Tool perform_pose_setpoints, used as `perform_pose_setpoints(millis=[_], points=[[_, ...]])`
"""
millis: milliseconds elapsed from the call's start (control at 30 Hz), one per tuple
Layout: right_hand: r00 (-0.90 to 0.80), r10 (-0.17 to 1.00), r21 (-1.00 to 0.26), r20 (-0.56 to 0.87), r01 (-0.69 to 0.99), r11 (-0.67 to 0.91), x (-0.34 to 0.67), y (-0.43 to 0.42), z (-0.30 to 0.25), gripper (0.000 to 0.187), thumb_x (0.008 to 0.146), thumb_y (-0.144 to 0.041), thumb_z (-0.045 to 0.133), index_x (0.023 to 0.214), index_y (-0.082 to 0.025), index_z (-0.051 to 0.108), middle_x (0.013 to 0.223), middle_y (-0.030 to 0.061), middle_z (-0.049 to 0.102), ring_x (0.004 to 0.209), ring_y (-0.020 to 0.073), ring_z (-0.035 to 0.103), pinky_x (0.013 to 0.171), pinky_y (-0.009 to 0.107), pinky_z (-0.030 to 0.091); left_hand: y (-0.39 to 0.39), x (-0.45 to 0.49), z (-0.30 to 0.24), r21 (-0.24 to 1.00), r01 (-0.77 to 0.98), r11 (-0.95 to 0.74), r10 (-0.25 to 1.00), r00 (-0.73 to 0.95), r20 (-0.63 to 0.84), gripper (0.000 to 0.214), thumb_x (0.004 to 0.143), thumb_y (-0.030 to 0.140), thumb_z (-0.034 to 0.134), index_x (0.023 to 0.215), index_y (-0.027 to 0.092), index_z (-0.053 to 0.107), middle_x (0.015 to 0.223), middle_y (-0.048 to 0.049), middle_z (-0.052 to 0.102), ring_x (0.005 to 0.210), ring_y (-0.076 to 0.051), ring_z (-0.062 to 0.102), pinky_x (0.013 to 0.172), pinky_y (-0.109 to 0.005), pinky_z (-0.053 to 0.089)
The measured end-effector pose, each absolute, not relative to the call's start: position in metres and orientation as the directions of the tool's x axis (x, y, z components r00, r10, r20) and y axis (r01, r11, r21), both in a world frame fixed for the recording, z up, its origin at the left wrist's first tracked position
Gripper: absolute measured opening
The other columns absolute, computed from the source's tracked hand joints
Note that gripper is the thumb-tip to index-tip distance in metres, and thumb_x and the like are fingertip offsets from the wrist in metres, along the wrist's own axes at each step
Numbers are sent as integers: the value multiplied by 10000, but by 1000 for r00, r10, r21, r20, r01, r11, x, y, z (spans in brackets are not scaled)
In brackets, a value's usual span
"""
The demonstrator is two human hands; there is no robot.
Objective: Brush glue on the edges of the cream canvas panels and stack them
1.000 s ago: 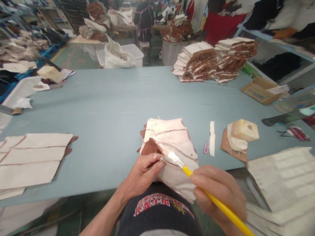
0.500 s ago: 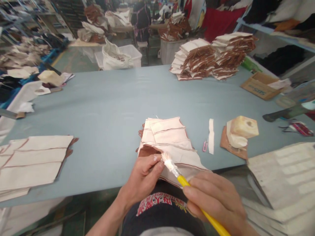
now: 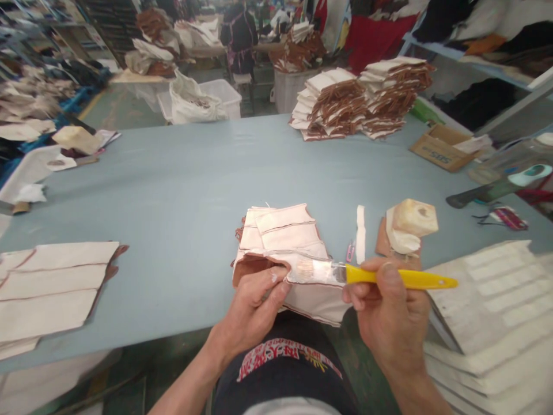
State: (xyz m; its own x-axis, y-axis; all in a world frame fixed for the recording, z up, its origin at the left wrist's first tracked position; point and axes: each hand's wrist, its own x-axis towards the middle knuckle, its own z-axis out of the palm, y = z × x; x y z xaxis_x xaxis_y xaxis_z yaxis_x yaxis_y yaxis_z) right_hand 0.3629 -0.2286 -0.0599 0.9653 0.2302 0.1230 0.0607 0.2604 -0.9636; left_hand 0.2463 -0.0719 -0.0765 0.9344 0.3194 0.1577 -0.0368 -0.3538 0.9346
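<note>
My right hand [image 3: 395, 305] is closed round the yellow handle of a paintbrush [image 3: 406, 279], which lies level with its pale bristles pointing left. The bristles are over the top layer of a stack of cream fabric pieces with brown undersides [image 3: 289, 227] at the table's front edge. My left hand [image 3: 254, 305] pinches the near edge of the uppermost fabric piece [image 3: 317, 297], close to the bristle tips. That piece's left part is raised, showing its brown side. A whitish smear marks my left thumb or finger.
More cream pieces [image 3: 52, 288] lie at the left of the blue-grey table [image 3: 173, 190]. At the right are a white strip [image 3: 360, 233], a pink clip [image 3: 349, 251], a cut-open plastic container [image 3: 415, 217] and a cardboard box [image 3: 443, 148]. Tall fabric stacks [image 3: 332, 104] stand at the back.
My right hand has turned the paintbrush from a slant to nearly level, its bristles now further right along the fabric. My left hand keeps its pinch at the edge. The view has shifted slightly.
</note>
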Motion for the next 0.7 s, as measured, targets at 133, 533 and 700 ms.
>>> perform_pose_setpoints(millis=[133,533,700], points=[[956,285,-986,64,16,166,353,-237,-59,348,1007,-486,690,838,-182,691,514,-46,556,396,117,531,442,227,498,-73,249,-76,942,-54,-330,322,932,167,292,1067,302,516,929,172,739,858,-64,739,787,-190,651,768,-275,480],[882,369,-953,292,235,192,368,-239,-42,314,1041,-434,654,843,-195,708,526,-41,571,396,118,543,409,218,496,-61,261,-49,962,133,239,189,965,-181,485,936,623,687,890,151,787,678,8,541,616,-118,383,579,-233,332],[815,352,-884,459,459,89,374,-235,-42,269,1061,-382,632,889,-190,708,546,-48,582,430,111,565,453,213,499,-60,257,-58,928,133,347,83,982,-171,448,905,601,740,984,163,793,708,20,497,638,-109,357,588,-228,293]])
